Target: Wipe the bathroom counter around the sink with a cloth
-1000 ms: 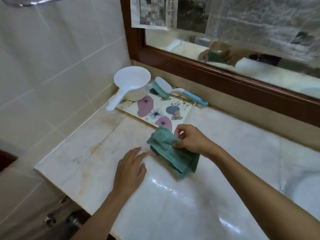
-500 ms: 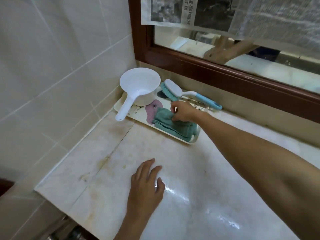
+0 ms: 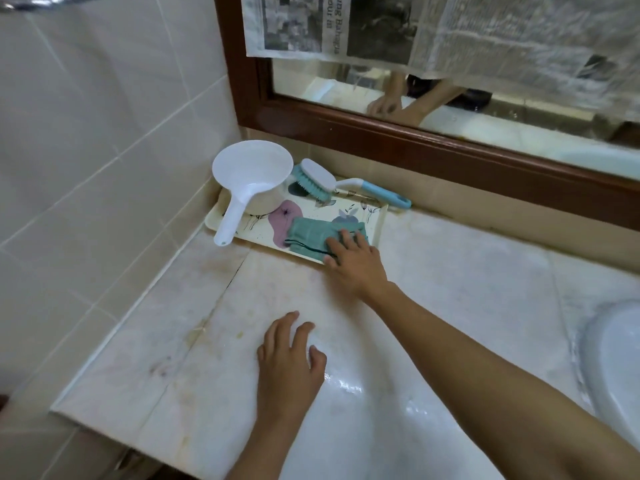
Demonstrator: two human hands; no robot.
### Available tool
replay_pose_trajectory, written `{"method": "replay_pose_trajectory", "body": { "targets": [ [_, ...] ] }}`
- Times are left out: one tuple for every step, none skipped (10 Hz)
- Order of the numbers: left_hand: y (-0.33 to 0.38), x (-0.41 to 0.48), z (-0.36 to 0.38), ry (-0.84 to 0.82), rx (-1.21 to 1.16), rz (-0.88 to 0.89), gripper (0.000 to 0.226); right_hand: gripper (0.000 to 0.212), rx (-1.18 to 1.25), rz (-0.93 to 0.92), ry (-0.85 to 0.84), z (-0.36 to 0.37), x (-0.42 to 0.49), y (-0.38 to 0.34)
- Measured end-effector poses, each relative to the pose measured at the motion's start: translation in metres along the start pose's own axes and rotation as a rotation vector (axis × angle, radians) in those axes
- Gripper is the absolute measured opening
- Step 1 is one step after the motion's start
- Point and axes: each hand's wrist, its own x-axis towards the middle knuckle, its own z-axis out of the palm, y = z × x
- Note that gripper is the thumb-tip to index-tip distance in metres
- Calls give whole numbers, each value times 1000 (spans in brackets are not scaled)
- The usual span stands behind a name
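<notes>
A white scoop (image 3: pixel 251 174) sits at the far left of the flowered tray (image 3: pixel 382 221) in the corner, its handle sticking out over the tray's near rim.

The left hand (image 3: pixel 289 362) lies palm down on the wet marble counter (image 3: pixel 450 289). Its fingers are spread and slack and it grasps nothing.

The cloth (image 3: pixel 311 235) lies on the near right part of the tray, right of a pink flower print. It is teal, folded into a flattish bundle, with a dark line of edging along its near side. Behind it a brush (image 3: pixel 317 180) rests on the tray's far rim, bristles down and its blue handle pointing right.

The right hand (image 3: pixel 356 263) reaches across the counter, and its straight fingers rest flat on the cloth's right end without curling round it.

The sink (image 3: pixel 613 358) shows at the right edge, well apart from the tray.
</notes>
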Motion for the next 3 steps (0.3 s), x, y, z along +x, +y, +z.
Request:
{"method": "replay_pose_trajectory", "body": {
  "targets": [
    [-1, -1, -2, -13, 7, -16, 36, 42, 96, 69, 163, -6, -48, 4],
    [9, 5, -5, -68, 36, -107, 29, 41, 232, 152, 269, -14, -108, 19],
    [55, 7, -12, -92, -31, -212, 24, 38, 353, 272, 307, -28, -169, 41]
  ]
}}
